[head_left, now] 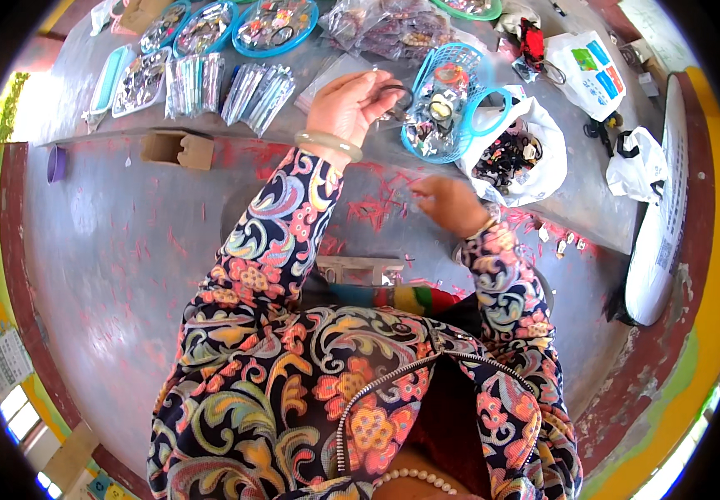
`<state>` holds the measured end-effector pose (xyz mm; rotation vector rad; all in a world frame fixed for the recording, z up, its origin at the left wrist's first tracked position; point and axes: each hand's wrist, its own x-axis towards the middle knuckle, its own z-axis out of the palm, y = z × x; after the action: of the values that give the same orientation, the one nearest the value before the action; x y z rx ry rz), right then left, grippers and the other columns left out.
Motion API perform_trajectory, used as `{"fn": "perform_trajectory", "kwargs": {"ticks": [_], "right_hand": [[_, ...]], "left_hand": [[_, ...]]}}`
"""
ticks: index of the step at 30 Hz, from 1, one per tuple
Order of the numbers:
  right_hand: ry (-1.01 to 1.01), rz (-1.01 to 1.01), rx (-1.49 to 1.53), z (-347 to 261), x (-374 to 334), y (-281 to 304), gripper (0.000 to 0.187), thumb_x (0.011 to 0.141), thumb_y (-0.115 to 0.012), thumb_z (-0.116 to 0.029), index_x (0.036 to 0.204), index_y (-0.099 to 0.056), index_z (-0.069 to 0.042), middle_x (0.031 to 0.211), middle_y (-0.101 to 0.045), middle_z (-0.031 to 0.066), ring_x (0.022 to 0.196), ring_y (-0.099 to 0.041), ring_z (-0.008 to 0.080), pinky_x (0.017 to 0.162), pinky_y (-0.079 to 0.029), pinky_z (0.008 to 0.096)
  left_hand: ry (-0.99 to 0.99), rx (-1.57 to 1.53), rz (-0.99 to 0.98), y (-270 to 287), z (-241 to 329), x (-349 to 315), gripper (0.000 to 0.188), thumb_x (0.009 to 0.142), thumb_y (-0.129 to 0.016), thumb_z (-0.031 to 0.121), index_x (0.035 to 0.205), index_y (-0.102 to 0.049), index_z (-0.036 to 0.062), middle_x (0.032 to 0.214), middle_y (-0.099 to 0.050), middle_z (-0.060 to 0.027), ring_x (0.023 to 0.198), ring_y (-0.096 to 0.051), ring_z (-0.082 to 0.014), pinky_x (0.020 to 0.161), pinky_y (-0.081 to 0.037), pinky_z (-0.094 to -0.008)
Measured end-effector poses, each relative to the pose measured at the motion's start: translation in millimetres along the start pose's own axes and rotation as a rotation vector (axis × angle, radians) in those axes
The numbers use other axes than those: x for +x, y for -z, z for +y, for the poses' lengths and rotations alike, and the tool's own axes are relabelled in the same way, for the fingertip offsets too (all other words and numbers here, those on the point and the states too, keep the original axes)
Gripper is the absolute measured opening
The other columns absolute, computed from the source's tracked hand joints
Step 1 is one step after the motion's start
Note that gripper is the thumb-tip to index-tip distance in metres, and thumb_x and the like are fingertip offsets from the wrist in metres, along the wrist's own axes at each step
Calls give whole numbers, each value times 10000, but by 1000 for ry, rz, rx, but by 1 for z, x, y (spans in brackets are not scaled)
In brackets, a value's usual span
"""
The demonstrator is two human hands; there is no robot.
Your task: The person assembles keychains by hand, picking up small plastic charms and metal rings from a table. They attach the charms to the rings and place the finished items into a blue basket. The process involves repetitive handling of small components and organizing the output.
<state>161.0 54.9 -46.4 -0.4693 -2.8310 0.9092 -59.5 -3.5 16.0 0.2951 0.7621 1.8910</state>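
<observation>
My left hand (350,102), with a pale bangle at its wrist, is raised over the near edge of the table. Its fingers are closed on a dark hair tie (399,87) that forms a loop beside the blue plastic basket (446,148). Small packed items with rings and loops fill that basket. My right hand (453,205) is lower, in front of the table edge and near the white plastic bag (545,187). Motion blurs its fingers, so I cannot make out whether they hold anything. Dark hair ties (506,161) with small tags lie in the bag.
Blue round baskets (276,52) of small goods stand at the far left, near bundles of pens (258,96). Clear bags (389,29) are heaped at the back. A cardboard box (178,150) and red scraps (368,212) lie on the floor; a white sack (664,242) is at right.
</observation>
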Motion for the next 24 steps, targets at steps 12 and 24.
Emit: {"fn": "perform_trajectory", "kwargs": {"ticks": [12,24], "right_hand": [[-383,-171,979,-25,15,66,243,768,-594,-35,996,-587,51,930,-622,77,836,-564,113,747,-442,234],[-193,272,1046,19,-83,160,403,743,-554,31,1141,-489,35,1048,-582,154,955,-568,224,835,-436,305]], "left_hand": [[71,75,63,-1,-2,-5,218,851,-507,93,968,-547,-87,974,-582,-178,903,-584,-309,764,-497,-301],[102,39,-21,4,-3,0,183,852,-492,70,948,-559,-71,966,-589,-173,901,-584,-317,772,-505,-324]]}}
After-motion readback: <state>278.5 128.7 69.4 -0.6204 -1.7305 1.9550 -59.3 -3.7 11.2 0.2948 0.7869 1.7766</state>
